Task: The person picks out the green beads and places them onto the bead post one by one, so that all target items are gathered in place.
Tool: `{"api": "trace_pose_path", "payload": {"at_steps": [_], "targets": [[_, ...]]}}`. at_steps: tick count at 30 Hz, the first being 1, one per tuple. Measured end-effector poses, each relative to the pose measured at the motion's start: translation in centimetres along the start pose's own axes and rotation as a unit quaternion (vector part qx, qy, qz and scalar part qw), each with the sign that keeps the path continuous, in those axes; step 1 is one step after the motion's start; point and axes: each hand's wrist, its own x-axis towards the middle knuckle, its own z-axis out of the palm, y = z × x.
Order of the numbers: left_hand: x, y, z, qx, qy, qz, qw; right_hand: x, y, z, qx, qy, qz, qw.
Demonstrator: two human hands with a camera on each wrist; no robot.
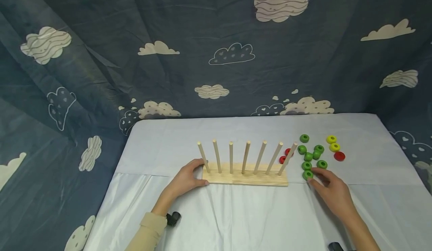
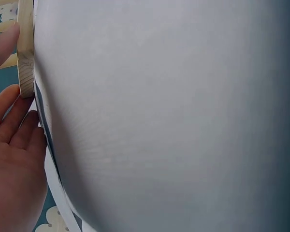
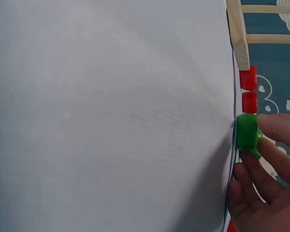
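A wooden peg board [image 1: 246,180] with a row of several upright pegs stands on the white cloth. My left hand [image 1: 185,180] grips its left end, thumb at the front edge and fingers behind; the left wrist view shows the board's end grain [image 2: 26,84] beside the fingers. To the right of the board, my right hand [image 1: 334,196] pinches a green bead [image 1: 306,178] between thumb and fingers. This bead [image 3: 246,130] is close to the cloth in the right wrist view. All the pegs are bare.
Several more green beads [image 1: 318,148] lie just beyond the right hand. Yellow beads [image 1: 334,148] and a red bead [image 1: 339,156] sit farther right. Two red beads [image 1: 282,160] are partly behind the rightmost peg. A dark cloud-patterned curtain [image 1: 189,74] hangs behind the table.
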Motion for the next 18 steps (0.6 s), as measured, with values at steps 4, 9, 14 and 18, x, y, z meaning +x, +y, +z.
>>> {"api": "trace_pose_path", "payload": {"at_steps": [4,9,14,18], "targets": [[0.06,-0.31,0.00,-0.007,0.000,-0.003,1.0000,0.33,0.12,0.46,-0.011,-0.007,0.002,0.9999],[0.10,-0.61,0.04,-0.011,-0.002,-0.004,0.9999,0.67,0.37,0.66,-0.027,-0.006,-0.009,0.9996],[0.20,-0.70,-0.01,-0.018,0.000,-0.003,0.9998,0.84,0.17,0.77,-0.027,-0.008,-0.009,0.9995],[0.20,-0.83,-0.06,-0.019,-0.001,-0.001,0.9998,0.76,-0.13,0.85,-0.027,-0.007,-0.007,0.9996]]}}
